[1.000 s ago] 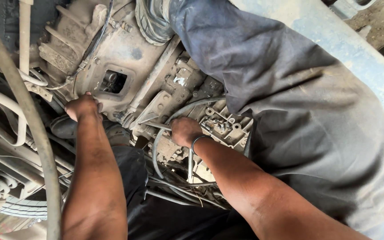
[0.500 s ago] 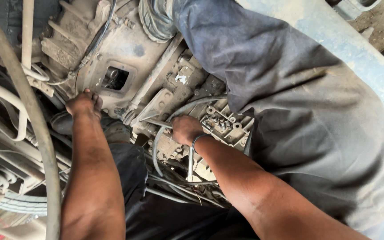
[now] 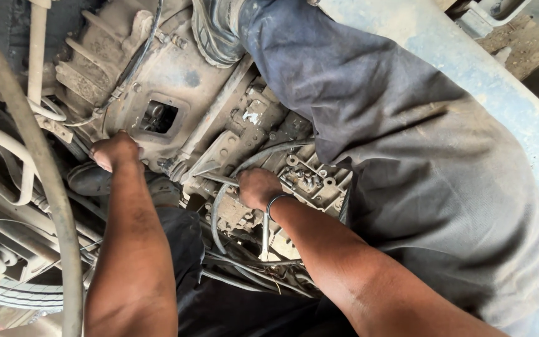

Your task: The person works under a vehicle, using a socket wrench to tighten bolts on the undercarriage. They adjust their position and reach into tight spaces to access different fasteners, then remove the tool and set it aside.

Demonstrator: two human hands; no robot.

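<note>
A dirty metal gearbox housing (image 3: 188, 93) with a square opening (image 3: 158, 117) fills the upper middle. My left hand (image 3: 116, 151) rests on its lower left edge with the fingers curled over the rim; the fingertips are hidden. My right hand (image 3: 258, 187), with a thin band on the wrist, is closed around a thin metal rod (image 3: 214, 179) that sticks out to the left. It sits beside a grey valve block (image 3: 316, 181). A grey hose (image 3: 214, 215) loops under that hand.
A leg in grey-blue trousers (image 3: 419, 156) with a black boot (image 3: 216, 31) lies across the right side, over a pale blue frame beam (image 3: 469, 68). Thick hoses (image 3: 45, 181) and pipes run down the left. Several cables (image 3: 244, 265) cross below the hands.
My left hand has shifted very slightly along the housing's edge. My right hand stays where it was, still closed.
</note>
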